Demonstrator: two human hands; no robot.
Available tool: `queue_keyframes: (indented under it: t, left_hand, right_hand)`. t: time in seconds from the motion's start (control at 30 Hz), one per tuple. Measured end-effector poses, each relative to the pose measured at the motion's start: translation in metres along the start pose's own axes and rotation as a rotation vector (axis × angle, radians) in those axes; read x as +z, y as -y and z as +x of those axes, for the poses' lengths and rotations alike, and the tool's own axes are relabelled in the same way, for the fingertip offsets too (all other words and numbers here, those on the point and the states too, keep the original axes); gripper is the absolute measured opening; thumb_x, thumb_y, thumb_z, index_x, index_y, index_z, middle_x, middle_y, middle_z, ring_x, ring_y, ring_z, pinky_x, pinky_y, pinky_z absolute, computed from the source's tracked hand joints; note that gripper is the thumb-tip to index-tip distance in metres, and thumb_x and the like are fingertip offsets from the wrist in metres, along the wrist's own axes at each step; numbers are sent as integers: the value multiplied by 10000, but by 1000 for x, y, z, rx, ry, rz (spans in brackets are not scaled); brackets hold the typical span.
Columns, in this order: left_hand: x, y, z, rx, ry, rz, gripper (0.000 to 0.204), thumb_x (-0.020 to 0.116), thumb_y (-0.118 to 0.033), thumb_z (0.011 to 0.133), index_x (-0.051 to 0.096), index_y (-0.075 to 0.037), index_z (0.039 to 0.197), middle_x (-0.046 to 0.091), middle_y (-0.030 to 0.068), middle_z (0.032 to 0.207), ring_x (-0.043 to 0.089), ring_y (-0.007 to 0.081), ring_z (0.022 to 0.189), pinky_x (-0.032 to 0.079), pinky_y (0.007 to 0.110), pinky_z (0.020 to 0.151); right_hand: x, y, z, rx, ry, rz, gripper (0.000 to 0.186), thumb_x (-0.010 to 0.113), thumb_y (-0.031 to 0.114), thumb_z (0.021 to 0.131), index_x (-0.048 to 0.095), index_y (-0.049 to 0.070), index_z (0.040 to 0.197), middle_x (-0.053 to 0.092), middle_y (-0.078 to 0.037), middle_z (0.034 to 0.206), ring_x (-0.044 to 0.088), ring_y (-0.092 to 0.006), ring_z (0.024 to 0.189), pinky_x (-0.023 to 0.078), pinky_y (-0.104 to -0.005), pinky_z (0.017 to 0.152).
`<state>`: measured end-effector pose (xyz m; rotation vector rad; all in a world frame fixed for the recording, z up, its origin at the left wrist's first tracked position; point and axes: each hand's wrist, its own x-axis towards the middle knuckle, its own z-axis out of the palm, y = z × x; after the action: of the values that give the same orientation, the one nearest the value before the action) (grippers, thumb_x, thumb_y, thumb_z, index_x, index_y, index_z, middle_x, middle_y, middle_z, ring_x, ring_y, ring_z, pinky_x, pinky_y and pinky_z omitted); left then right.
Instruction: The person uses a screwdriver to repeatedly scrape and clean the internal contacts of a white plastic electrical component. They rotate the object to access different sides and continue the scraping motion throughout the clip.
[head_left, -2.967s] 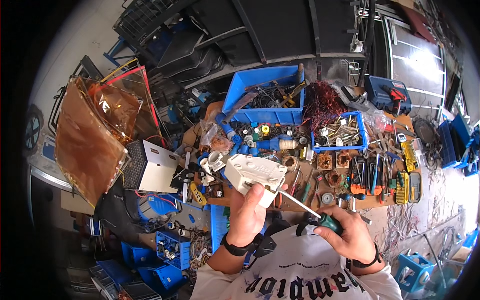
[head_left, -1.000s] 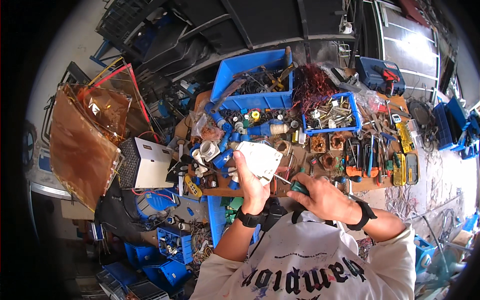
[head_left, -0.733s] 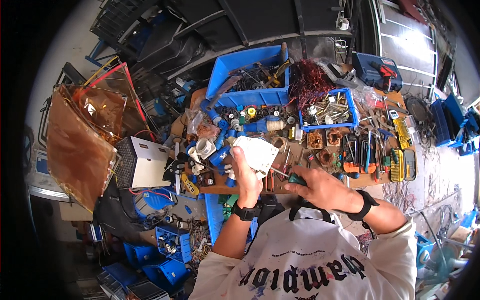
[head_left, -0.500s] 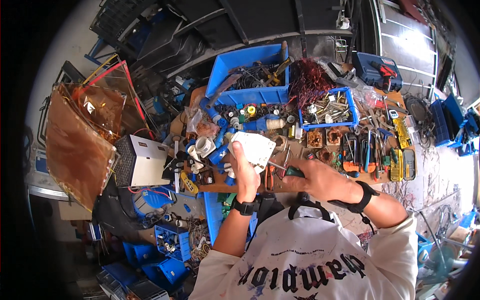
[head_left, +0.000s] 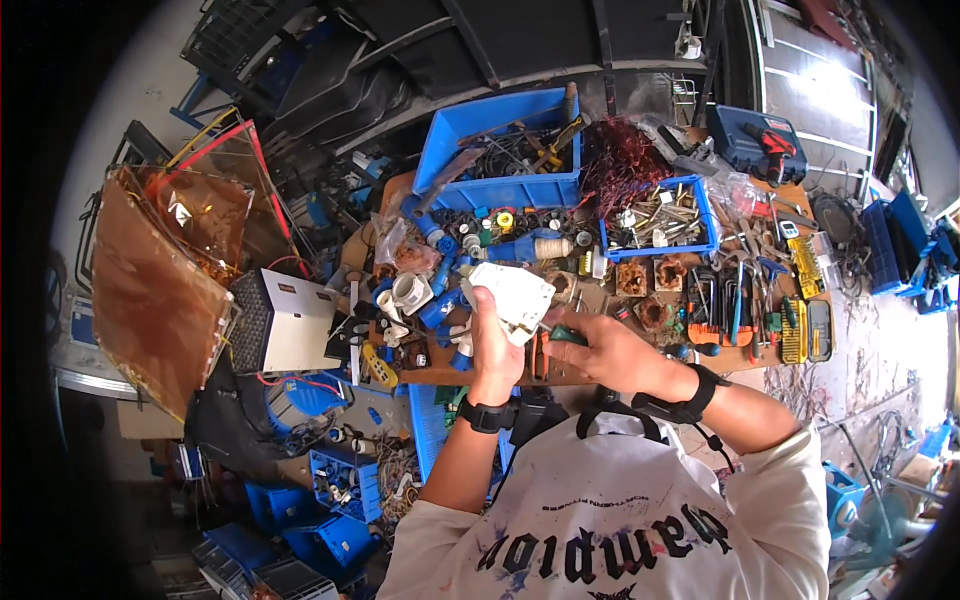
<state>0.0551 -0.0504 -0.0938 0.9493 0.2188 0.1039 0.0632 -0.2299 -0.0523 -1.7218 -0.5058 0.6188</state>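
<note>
Screwdriver (head_left: 569,336): moving in toward the white block (head_left: 511,294) since half a second ago, its green handle now sitting nearer and less of its shaft showing.
Right hand (head_left: 622,354): gripping the green handle, fingers wrapping closely around it, a black wristband (head_left: 690,402) circling the wrist behind.
Left hand (head_left: 494,348): holding the block from its left and near sides, the thumb lying along its left edge, most of the fingers hiding underneath.
White block: hanging in the air above the near part of the surface (head_left: 440,377), its broad flat face showing upward.
Meeting point: shaft pointing at the block's lower right edge, the tip showing too small to tell whether it is touching.
Below the hands: orange-handled pliers (head_left: 540,357) lying near the surface's front edge.
Beside and beyond the block: white pipe fittings (head_left: 411,292) crowding its left, blue pipe fittings (head_left: 517,249) lying behind.
Back of the surface: large blue bin (head_left: 530,192) holding tools and cables, red wire tangle (head_left: 625,162) spilling alongside.
Right side: shallow blue tray (head_left: 660,253) carrying metal pieces, red-and-black drill (head_left: 773,142) resting on a dark blue case (head_left: 732,128).
</note>
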Motion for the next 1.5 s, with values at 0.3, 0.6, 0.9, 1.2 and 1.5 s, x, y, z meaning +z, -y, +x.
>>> queue_keyframes:
  t: [0.3, 0.6, 0.9, 1.2, 1.5]
  left_hand:
    - [-27, -12, -5, -61, 317, 162, 706, 846, -146, 738, 459, -24, 1316, 594, 71, 1196, 592, 188, 1077, 501, 340, 908]
    - [-22, -24, -15, -131, 396, 294, 639, 801, -122, 778, 460, -17, 1309, 614, 75, 1146, 634, 195, 982, 544, 328, 801]
    - [-32, -17, -15, -168, 374, 273, 553, 749, -79, 820, 452, -2, 1280, 615, 104, 1134, 650, 210, 955, 556, 326, 728]
    - [-26, -12, -14, -124, 246, 190, 518, 737, -64, 826, 467, 10, 1262, 604, 110, 1145, 632, 211, 1002, 571, 359, 821]
    - [-4, -44, -21, -117, 244, 253, 577, 747, -150, 837, 448, 13, 1303, 598, 154, 1212, 600, 279, 1136, 563, 458, 907]
  right_hand:
    - [-16, 13, 0, 167, 168, 158, 349, 616, 317, 956, 624, -4, 1093, 551, -30, 636, 498, -102, 560, 413, -297, 515]
    - [-41, 19, 7, 261, 390, 165, 378, 607, 400, 955, 641, 29, 1016, 494, 6, 600, 446, -86, 507, 358, -289, 448]
    - [-44, 24, 22, 426, 482, 82, 384, 619, 463, 932, 603, 86, 1001, 396, 51, 587, 364, -54, 457, 275, -238, 379]
    - [-50, 44, 33, 501, 447, -18, 355, 623, 410, 941, 630, 95, 1104, 434, 60, 606, 380, -32, 481, 282, -215, 401]
    - [-37, 41, 8, -319, -25, -641, 314, 689, 242, 845, 580, 13, 1031, 590, -129, 717, 650, -302, 701, 504, -399, 576]
